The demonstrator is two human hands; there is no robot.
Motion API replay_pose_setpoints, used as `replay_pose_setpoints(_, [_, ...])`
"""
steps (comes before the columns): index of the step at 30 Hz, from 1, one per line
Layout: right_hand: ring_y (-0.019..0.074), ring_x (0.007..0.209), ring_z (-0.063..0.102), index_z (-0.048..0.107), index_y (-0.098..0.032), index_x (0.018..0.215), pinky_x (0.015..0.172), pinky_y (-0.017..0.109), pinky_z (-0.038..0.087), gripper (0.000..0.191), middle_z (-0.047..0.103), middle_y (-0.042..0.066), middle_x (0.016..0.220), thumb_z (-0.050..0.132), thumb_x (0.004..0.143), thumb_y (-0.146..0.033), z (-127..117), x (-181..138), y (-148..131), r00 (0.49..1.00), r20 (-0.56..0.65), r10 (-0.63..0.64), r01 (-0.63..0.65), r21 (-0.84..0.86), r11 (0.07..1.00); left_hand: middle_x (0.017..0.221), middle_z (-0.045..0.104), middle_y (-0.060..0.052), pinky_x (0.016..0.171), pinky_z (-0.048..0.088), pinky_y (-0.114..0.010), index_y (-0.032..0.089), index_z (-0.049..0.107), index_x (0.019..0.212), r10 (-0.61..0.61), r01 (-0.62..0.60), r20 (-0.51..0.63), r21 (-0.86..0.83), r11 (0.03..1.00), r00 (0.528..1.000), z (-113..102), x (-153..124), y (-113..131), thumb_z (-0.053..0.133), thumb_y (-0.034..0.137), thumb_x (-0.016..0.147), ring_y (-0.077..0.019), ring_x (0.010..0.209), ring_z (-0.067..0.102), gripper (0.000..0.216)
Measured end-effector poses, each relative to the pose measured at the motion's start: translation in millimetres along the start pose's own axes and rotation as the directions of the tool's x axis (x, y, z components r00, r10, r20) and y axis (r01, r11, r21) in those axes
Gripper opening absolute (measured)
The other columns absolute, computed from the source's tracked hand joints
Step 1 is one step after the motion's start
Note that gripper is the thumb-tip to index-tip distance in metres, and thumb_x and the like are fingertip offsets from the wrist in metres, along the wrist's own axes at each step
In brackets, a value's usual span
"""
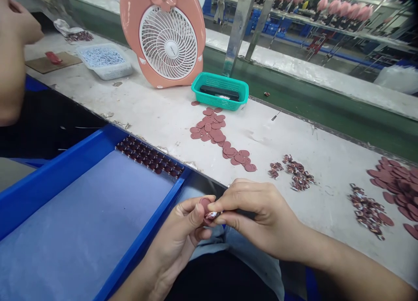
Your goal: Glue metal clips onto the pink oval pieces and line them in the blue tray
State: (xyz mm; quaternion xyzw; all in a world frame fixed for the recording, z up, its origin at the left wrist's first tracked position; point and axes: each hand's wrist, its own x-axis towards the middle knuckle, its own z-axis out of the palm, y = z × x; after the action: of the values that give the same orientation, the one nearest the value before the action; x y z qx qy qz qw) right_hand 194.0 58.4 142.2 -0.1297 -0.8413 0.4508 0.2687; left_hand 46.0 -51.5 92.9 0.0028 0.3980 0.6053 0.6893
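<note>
My left hand [183, 233] and my right hand [257, 214] meet just below the table's front edge. Both pinch one small dark red oval piece [205, 203] with a shiny bit [213, 215] under it. A loose pile of the same red oval pieces [212, 127] lies on the white table [163, 114] ahead. Small shiny brown parts [298, 172] lie in a heap to the right. A blue tray [48, 179] at my left holds rows of finished dark pieces [150, 156] along its far rim.
A pink desk fan [163, 35] stands at the back. Beside it is a teal basket [220, 90] with a black tool. More red ovals [396, 183] and shiny parts [367, 209] lie far right. Another person's arm [13, 53] is at the left, near a white basket [104, 59].
</note>
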Motion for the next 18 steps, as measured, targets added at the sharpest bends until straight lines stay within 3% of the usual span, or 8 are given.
replay_pose_setpoints(6, [0.0145,0.072,0.067,0.076,-0.020,0.099,0.071,0.027,0.054,0.013,0.075,0.004,0.080,0.072,0.088,-0.013,3,2,2,1.000,0.003,0.015,-0.015,0.017,1.000,0.071,0.070,0.000,0.051,0.051,-0.011,0.017,0.080,0.077,0.011,-0.011,0.013,-0.019,1.000,1.000,-4,-1,0,0.093,0.037,0.060,-0.0066,0.059,0.063,0.029])
replay_pose_setpoints(12, [0.0147,0.069,0.067,0.076,-0.024,0.099,0.067,0.027,0.055,0.013,0.074,0.003,0.079,0.072,0.089,-0.016,7,2,4,1.000,-0.009,0.009,-0.009,0.025,1.000,0.072,0.070,-0.001,0.053,0.052,-0.011,0.015,0.077,0.067,0.020,-0.019,0.042,-0.034,0.999,0.999,-7,0,0,0.092,0.032,0.062,-0.0070,0.060,0.064,0.023])
replay_pose_setpoints(18, [0.0155,0.078,0.068,0.075,-0.024,0.104,0.073,0.027,0.055,0.016,0.076,0.003,0.085,0.070,0.091,-0.017,6,5,6,0.999,0.034,0.018,-0.019,0.037,0.999,0.070,0.071,0.000,0.052,0.054,-0.011,0.017,0.081,0.086,0.003,-0.002,0.034,-0.026,1.000,0.999,-14,1,-2,0.092,0.035,0.062,-0.0076,0.059,0.063,0.032])
